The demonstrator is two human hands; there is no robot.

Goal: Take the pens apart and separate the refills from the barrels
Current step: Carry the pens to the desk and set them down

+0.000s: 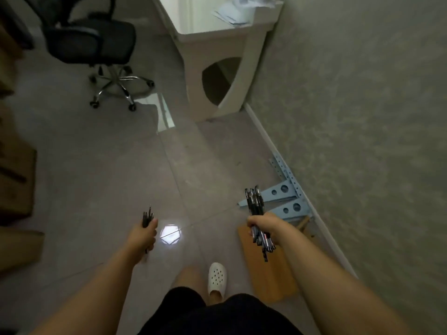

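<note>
My left hand (144, 235) grips a small bundle of thin dark refills (147, 216) whose tips stick up above my fist. A thicker bundle of black pen barrels (254, 201) is held in my right hand (262, 226); their clips point up and their lower ends (263, 243) jut out below my fingers. Both hands are held out over the grey tiled floor, about an arm's width apart. I am standing, and nothing lies between the two bundles.
A white desk (217, 35) with papers stands ahead against the right wall. A black office chair (96, 39) is at the far left. Blue metal brackets (287, 194) and a tan board (268, 269) lie by the wall. Cardboard boxes (17, 184) line the left side.
</note>
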